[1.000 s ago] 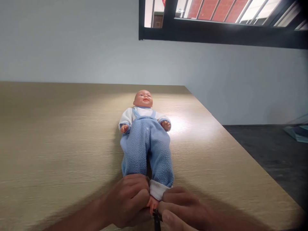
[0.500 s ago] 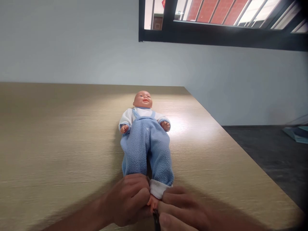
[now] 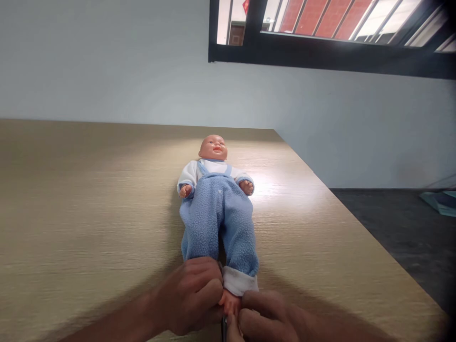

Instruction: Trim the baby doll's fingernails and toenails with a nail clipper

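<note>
A baby doll [image 3: 217,209] in blue fleece dungarees and a white top lies on its back on the wooden table [image 3: 89,213], head away from me. My left hand [image 3: 194,297] is closed over the doll's left-side foot and trouser end. My right hand [image 3: 270,318] is curled at the doll's other bare foot [image 3: 230,301], below the white cuff, and pinches a small dark object that I cannot make out.
The table's right edge [image 3: 356,223] runs diagonally, with dark floor [image 3: 402,228] beyond it. A pale wall [image 3: 124,61] stands behind, with a black-framed window [image 3: 320,47] at the top right. A teal item [image 3: 441,199] lies on the floor at far right.
My right hand has slipped a little lower and nearer to me, so more of the white cuff and bare foot shows. The view shifted slightly.
</note>
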`<state>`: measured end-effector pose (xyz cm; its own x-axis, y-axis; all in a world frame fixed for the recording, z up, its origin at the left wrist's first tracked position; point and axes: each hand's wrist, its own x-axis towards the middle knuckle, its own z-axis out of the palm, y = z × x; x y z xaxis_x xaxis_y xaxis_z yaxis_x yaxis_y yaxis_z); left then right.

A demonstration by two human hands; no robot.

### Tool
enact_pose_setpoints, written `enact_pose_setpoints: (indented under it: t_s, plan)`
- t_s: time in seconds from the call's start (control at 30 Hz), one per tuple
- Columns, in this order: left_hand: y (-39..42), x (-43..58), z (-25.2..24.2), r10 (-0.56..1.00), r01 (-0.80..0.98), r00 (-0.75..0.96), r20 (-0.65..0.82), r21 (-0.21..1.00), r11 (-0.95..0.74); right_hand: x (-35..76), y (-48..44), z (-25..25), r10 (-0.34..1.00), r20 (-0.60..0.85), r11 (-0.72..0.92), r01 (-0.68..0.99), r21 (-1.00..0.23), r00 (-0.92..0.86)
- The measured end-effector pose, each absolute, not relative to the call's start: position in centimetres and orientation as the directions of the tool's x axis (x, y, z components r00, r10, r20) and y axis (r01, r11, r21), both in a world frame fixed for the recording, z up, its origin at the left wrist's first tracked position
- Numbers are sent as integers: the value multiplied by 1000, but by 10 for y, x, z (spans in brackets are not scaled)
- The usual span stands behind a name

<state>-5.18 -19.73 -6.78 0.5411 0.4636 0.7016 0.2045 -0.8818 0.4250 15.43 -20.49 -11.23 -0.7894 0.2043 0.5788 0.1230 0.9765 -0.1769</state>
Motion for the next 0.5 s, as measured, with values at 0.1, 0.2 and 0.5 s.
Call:
enact_pose_setpoints:
  t_s: [0.1,0.2,0.5]
  plan:
    - [-197,-52,-68,467,204,543,698,430,-880,154,-205,-113,181,581,982,112,-152,-793]
    - [-198,-53,-69,460,207,548,699,419,-884,154,-206,-114,162,581,986,108,-128,-798]
    - [-198,-52,-71,466,194,537,704,435,-880,140,-206,-95,234,540,972,188,-140,-809]
